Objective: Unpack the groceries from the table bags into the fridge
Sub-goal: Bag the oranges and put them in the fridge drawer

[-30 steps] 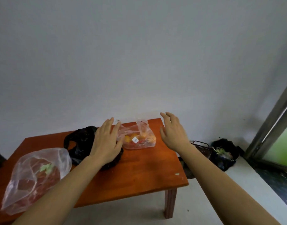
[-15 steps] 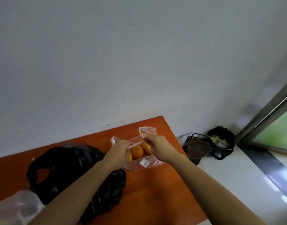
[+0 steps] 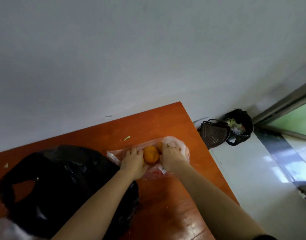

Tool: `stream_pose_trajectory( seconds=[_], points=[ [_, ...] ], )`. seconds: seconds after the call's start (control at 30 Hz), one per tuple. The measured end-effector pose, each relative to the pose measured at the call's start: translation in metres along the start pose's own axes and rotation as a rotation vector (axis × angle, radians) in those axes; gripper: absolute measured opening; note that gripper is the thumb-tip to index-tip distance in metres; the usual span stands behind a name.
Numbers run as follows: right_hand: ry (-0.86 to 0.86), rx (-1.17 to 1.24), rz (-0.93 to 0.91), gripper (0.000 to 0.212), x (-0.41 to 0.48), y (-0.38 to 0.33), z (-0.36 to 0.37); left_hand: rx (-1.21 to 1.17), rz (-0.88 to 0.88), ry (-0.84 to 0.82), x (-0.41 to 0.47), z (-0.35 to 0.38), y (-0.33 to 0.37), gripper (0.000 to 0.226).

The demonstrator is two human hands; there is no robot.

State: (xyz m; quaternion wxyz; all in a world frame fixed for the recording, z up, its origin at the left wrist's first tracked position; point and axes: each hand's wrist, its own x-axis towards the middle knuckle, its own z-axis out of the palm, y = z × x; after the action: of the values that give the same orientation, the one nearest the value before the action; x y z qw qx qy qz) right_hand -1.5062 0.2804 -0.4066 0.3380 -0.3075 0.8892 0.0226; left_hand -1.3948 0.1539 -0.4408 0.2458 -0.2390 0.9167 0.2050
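At the far corner of the bench [image 3: 174, 196], my left grip [image 3: 134, 161] and right grip [image 3: 171, 157] each clamp the clear bag [image 3: 184, 148], an orange [image 3: 150, 155] between them; a black bag [image 3: 62, 179] crowds under my left forearm.

The reddish-brown wooden surface [image 3: 174, 196] stands against the grey wall [image 3: 148, 58]. The thin clear plastic bag [image 3: 182, 147] lies on it near the far right corner, with the round orange fruit [image 3: 150, 154] inside. The left hand [image 3: 134, 161] grips the bag's left side and the right hand [image 3: 171, 157] its right side, with the fruit between them. The crumpled black plastic bag [image 3: 62, 179] lies just left. On the floor [image 3: 244, 170] to the right, the dark slatted plastic basket [image 3: 214, 134] sits just beside the black bin bag [image 3: 240, 116].
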Motion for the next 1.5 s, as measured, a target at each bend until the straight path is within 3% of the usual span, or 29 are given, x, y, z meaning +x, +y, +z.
stream_pose_trajectory(
  seconds=[0.07,0.17,0.4,0.7,1.0,1.17,1.27,1.5],
  points=[
    [0.016,-0.03,0.005,0.075,0.013,0.001,0.006,-0.05,-0.025,0.015,0.006,0.009,-0.001,0.076],
    [0.073,-0.075,-0.008,0.067,0.027,0.002,0.013,-0.11,-0.07,0.031,0.013,0.02,-0.007,0.082],
    [-0.037,-0.077,-0.072,0.101,0.027,0.014,0.002,-0.174,-0.137,0.024,0.012,0.008,-0.002,0.073],
    [0.219,0.162,-0.327,0.062,-0.012,0.015,-0.034,-0.298,-0.111,0.307,-0.045,-0.056,0.009,0.068],
    [0.439,0.286,-0.463,0.066,-0.071,0.008,-0.085,-0.402,-0.079,0.656,-0.11,-0.117,0.023,0.064],
    [0.697,0.408,-0.36,0.073,-0.122,0.031,-0.097,-0.448,0.095,0.78,-0.134,-0.135,0.051,0.067],
    [0.849,0.501,-0.183,0.076,-0.165,0.057,-0.086,-0.5,0.235,0.802,-0.147,-0.132,0.077,0.069],
    [1.143,0.626,0.268,0.07,-0.302,0.145,-0.013,-0.563,0.653,0.611,-0.178,-0.086,0.197,0.051]
  ],
)
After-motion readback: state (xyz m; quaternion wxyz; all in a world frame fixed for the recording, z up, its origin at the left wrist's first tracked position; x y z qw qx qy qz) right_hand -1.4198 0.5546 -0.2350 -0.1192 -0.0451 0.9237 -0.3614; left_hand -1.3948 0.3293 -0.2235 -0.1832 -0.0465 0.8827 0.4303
